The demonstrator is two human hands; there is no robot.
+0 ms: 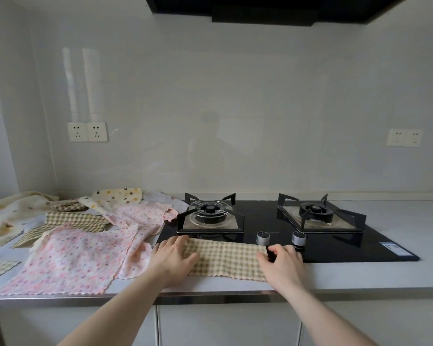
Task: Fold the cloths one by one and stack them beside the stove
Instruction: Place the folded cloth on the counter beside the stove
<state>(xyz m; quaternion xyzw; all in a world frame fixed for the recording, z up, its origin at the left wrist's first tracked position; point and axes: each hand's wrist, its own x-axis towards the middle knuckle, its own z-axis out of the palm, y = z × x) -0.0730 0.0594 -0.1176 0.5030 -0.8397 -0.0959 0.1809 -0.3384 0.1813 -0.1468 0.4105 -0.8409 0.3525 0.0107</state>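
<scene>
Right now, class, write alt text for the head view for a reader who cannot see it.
Two hands, left hand and right hand, press the ends of a folded green-checked cloth lying across the gas stove's front edge. Unfolded pink floral cloths and other cloths cover the countertop to the left.
</scene>
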